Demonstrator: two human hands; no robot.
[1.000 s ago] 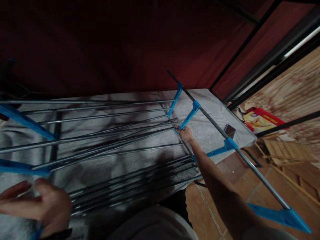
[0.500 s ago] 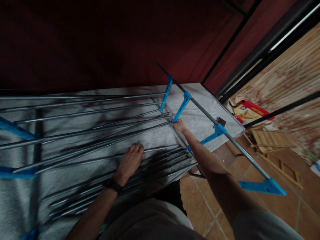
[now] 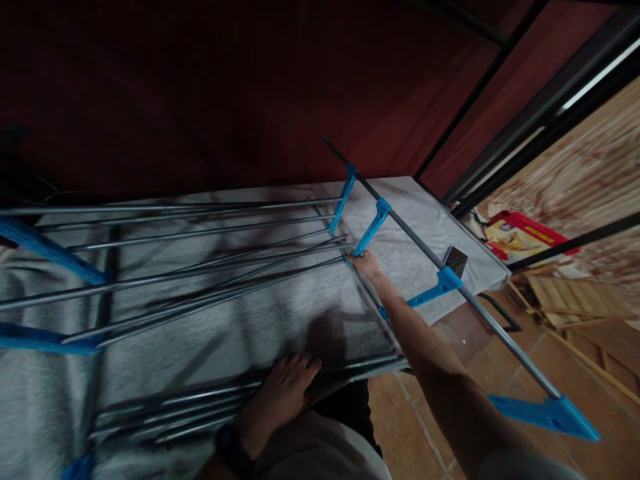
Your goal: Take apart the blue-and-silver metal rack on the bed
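My left hand [image 3: 290, 385], wearing a black wristband [image 3: 234, 450], lies palm down with fingers stretched over loose metal tubes [image 3: 200, 402] bunched along the near edge. My right hand [image 3: 367, 265] is closed round the lower end of a blue plastic bracket [image 3: 371, 228], where it meets the lower rail [image 3: 371, 293]. Several such brackets join this rail to a raised grey tube [image 3: 415, 237]. Long metal tubes [image 3: 215, 232] reach leftward to more blue brackets [image 3: 55, 250]. My right hand partly hides the bracket's joint.
A light grey cloth [image 3: 165, 353] covers the surface beneath the frame. A phone [image 3: 456, 261] lies on it at the right. Beyond stand a red and yellow box [image 3: 525, 237] and a wooden item [image 3: 575, 297] above the tiled floor. A dark red curtain [image 3: 225, 100] hangs behind.
My left hand has moved toward my body, and the loose tubes have shifted with it to the near edge. My right hand keeps its hold on the bracket. The view has shifted slightly.
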